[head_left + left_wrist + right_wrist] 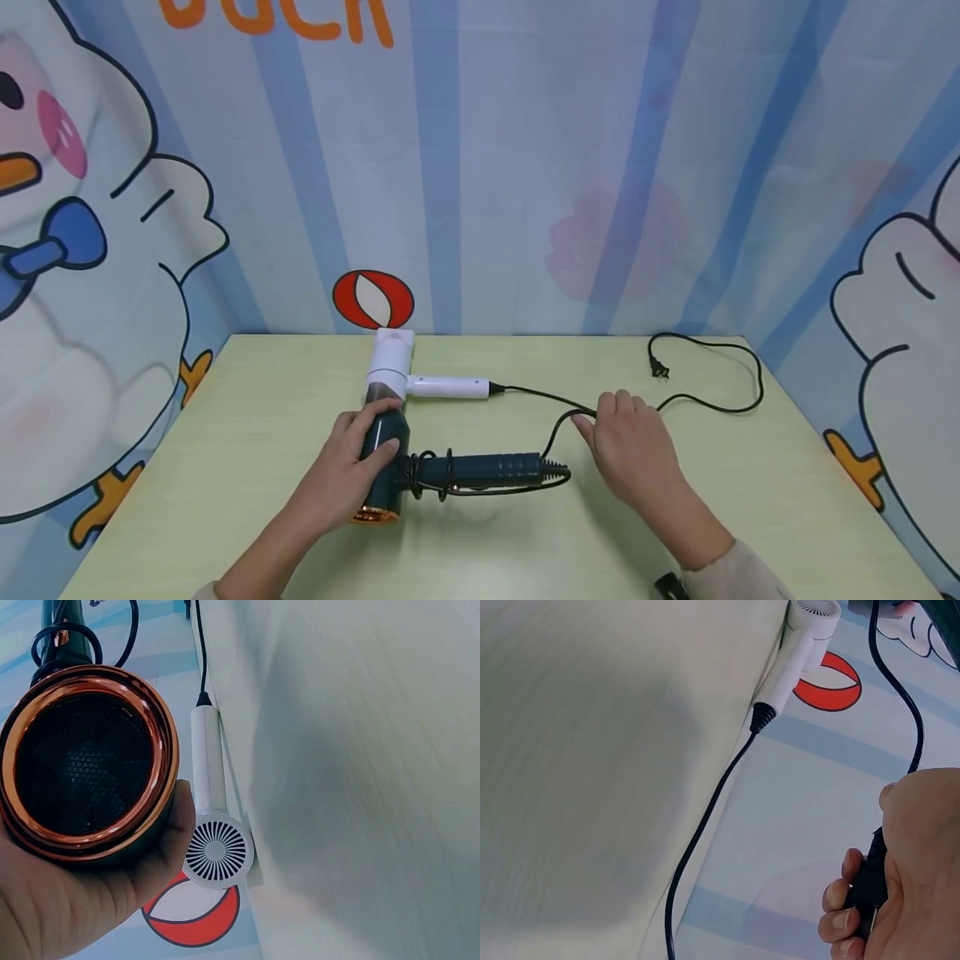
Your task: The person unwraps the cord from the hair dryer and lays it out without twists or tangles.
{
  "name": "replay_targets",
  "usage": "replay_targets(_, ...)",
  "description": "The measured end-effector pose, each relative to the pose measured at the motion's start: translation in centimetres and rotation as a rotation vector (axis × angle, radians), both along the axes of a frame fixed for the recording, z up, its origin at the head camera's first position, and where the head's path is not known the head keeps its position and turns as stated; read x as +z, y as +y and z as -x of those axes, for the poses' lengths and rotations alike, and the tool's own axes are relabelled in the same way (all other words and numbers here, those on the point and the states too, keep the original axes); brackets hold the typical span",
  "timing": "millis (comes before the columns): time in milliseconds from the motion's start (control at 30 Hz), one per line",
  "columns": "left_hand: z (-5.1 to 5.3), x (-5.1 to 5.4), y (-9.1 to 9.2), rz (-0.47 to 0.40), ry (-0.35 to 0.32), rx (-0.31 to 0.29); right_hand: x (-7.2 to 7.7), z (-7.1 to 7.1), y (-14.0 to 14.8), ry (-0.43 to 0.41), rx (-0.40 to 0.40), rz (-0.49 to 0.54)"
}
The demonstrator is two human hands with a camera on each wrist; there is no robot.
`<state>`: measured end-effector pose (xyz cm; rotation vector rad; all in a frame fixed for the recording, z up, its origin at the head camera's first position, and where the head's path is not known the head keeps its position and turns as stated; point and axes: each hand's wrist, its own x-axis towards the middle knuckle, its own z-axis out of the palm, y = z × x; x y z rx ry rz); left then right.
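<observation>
Left hand (345, 468) grips the dark blue hair dryer (390, 485) round its barrel, fingers toward the 12 o'clock end, thumb nearer 6. Clock positions I read from the head view. Barrel runs roughly 12 to 6, copper rim (159, 742) at the 6 o'clock end, handle (487, 470) pointing to 3. I read it as held above the bench (247, 417). Its black cord (919, 735) loops round the handle, then runs toward 2 o'clock into the right hand (632, 446). Right wrist view: fingers curled about a black plug (870, 883), metal prong showing.

White hair dryer (393, 362) rests on the bench at 12 o'clock from the dark one, its handle likewise toward 3; I cannot tell whether the two barrels touch. Its own lead (542, 393) passes out of my sight behind the right hand. At 2 o'clock from that hand, black flex curves round to a second plug (659, 369). Striped backdrop (510, 167) at 12, beyond the bench edge.
</observation>
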<state>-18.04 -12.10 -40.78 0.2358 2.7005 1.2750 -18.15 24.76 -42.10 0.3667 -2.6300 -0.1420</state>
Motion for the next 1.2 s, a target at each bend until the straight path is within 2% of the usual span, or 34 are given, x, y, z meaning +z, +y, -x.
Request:
replay_targets(600, 0.0, -0.1, 0.2, 0.038, -0.004, 0.012, 2.1, 0.3, -1.1, 0.022, -0.027, 0.036)
replay_targets(800, 0.0, 0.0, 0.0, 0.045, 0.006, 0.009, 3.0, -0.1, -1.3, 0.035, -0.018, 0.074)
replay_targets(1200, 0.2, -0.3, 0.0, 0.045, 0.004, 0.009, 4.5, -1.1, -2.0, 0.081, 0.012, 0.066)
